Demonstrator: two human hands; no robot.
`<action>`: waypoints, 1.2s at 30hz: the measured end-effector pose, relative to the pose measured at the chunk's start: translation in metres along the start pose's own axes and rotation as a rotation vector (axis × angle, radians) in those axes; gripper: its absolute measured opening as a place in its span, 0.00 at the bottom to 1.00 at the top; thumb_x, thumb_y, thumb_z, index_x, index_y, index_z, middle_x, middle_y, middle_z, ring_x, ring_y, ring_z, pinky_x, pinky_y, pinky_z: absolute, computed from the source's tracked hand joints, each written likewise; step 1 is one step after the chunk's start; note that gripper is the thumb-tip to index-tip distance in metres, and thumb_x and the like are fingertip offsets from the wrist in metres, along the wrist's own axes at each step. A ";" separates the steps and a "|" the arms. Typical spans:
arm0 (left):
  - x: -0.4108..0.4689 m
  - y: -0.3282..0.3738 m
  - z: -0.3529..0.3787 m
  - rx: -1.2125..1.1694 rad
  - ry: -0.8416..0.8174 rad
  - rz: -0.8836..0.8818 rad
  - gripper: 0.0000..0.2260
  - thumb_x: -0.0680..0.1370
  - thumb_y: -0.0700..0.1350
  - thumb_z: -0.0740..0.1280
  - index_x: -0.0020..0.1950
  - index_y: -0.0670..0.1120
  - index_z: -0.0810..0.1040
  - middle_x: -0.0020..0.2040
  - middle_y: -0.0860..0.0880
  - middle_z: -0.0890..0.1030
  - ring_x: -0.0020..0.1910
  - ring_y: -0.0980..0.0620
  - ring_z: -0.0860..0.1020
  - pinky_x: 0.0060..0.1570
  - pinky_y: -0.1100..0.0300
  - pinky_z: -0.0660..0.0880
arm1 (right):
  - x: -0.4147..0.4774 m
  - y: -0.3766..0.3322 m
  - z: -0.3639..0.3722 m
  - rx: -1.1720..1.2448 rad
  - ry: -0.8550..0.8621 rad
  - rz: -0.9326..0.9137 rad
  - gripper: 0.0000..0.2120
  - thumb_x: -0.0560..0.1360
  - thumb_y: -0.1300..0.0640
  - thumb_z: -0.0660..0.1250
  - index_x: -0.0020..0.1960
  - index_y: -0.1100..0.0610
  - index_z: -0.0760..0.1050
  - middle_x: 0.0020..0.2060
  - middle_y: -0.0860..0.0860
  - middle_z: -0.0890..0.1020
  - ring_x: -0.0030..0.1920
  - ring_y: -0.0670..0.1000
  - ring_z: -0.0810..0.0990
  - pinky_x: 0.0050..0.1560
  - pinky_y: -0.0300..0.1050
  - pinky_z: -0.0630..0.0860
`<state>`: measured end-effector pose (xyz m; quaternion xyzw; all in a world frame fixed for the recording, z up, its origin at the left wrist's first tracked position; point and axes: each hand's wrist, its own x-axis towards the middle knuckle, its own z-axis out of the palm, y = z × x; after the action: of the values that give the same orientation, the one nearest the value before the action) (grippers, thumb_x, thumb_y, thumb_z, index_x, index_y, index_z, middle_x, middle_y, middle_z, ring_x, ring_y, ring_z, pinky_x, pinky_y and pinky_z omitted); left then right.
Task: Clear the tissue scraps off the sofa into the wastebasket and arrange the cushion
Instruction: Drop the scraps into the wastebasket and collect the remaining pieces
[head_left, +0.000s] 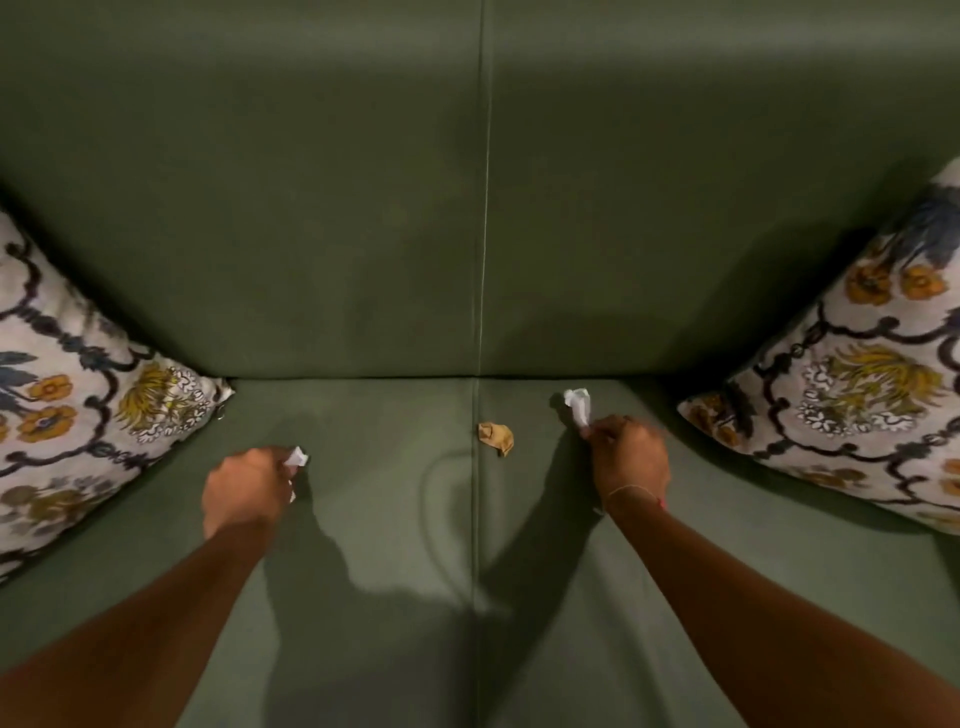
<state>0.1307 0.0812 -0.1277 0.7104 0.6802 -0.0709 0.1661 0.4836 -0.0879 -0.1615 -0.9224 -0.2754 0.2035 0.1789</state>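
Observation:
On the green sofa seat (389, 415) my left hand (247, 488) is closed around a small white tissue scrap (297, 458) that pokes out past the fingers. My right hand (631, 460) pinches the lower end of a longer white tissue scrap (579, 405), which sticks up toward the backrest. A crumpled tan scrap (496, 437) lies loose on the seat between the hands, just right of the centre seam. A floral cushion (78, 405) leans in the left corner and another floral cushion (857, 374) leans in the right corner. No wastebasket is in view.
The green backrest (363, 182) fills the upper part of the view, with a vertical seam down its middle. My forearms reach in from the bottom corners and cast shadows on the seat.

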 end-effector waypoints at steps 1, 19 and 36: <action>-0.003 -0.001 -0.001 -0.009 -0.002 -0.002 0.11 0.70 0.42 0.71 0.52 0.50 0.84 0.47 0.35 0.83 0.47 0.33 0.81 0.46 0.47 0.78 | -0.006 -0.010 0.003 0.026 -0.016 -0.076 0.07 0.75 0.49 0.67 0.53 0.47 0.79 0.57 0.49 0.79 0.58 0.50 0.74 0.55 0.44 0.70; -0.075 -0.140 -0.003 -0.477 0.028 -0.093 0.06 0.71 0.50 0.70 0.46 0.56 0.84 0.41 0.49 0.87 0.44 0.46 0.83 0.42 0.56 0.78 | -0.189 -0.147 0.106 0.261 -0.330 -0.063 0.04 0.68 0.55 0.76 0.42 0.49 0.86 0.36 0.48 0.87 0.38 0.46 0.83 0.44 0.39 0.78; -0.233 -0.567 0.069 -0.618 -0.142 -0.869 0.14 0.72 0.54 0.69 0.50 0.47 0.84 0.46 0.42 0.86 0.48 0.41 0.82 0.48 0.53 0.78 | -0.610 -0.291 0.382 0.033 -0.910 0.043 0.04 0.66 0.55 0.74 0.38 0.47 0.86 0.40 0.53 0.88 0.44 0.55 0.86 0.49 0.45 0.82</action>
<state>-0.4374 -0.1503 -0.1956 0.2748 0.8880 0.0225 0.3681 -0.2910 -0.1305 -0.1902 -0.7415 -0.3034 0.5963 0.0499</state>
